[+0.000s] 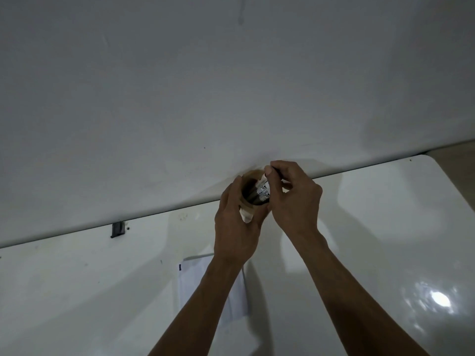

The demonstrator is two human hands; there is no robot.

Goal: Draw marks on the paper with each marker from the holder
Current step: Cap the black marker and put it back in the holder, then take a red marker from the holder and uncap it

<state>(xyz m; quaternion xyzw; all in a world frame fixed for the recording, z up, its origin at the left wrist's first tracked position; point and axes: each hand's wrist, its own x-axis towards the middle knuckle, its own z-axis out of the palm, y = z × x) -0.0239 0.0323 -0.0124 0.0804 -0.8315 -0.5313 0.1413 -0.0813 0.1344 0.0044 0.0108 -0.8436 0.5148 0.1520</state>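
A tan cylindrical marker holder (248, 214) is gripped by the left hand (235, 227), whose fingers are wrapped around its left side, at the far edge of the white table (372, 227) by the wall (180, 86). Its open mouth is tilted toward the camera. The right hand (293, 196) is closed in a pinch on the top of a marker (264, 187) standing inside the holder. At least two markers with white labels can be made out; the exact count cannot be told. One sheet of paper (190, 281) lies nearer, partly hidden under the left forearm. One small black clip (117, 229) is seen at the table's far left edge.
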